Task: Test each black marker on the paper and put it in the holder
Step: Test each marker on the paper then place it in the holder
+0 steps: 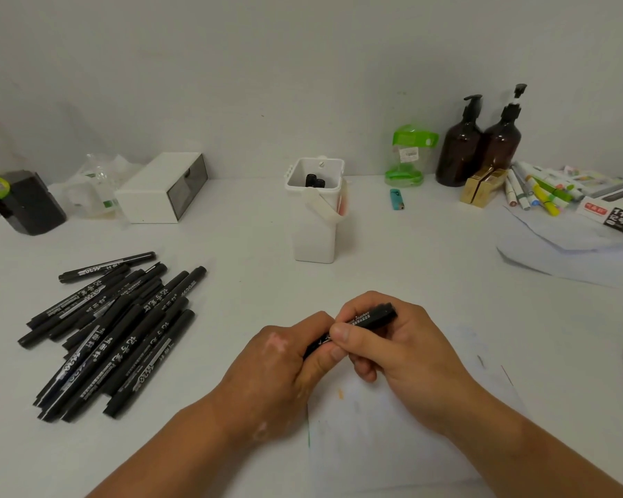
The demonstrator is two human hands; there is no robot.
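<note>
Black marker (353, 330) was held in both hands just above the top edge of the paper (392, 436), at about 6 o'clock on the counter (428, 267). It lay slantwise, the butt end pointing to 2 o'clock and the other end hidden inside the left hand (285, 361). The right hand (392, 346) gripped the barrel, thumb across the printed label and fingers (362, 372) curled tightly underneath. The left hand's fingers were closed round the lower end. Judged: a two-handed grip over the test sheet suits pulling the cap off or pressing it on; which one could not be told, since cap and tip were covered.

The white holder (315, 213) stood at 12 o'clock, well apart from the hands, with at least two black marker ends showing inside. The pile of black markers (112, 336) lay at 9 o'clock, within left-hand reach, presumably untested stock. The paper carried faint coloured flecks; no clear black mark was visible.
</note>
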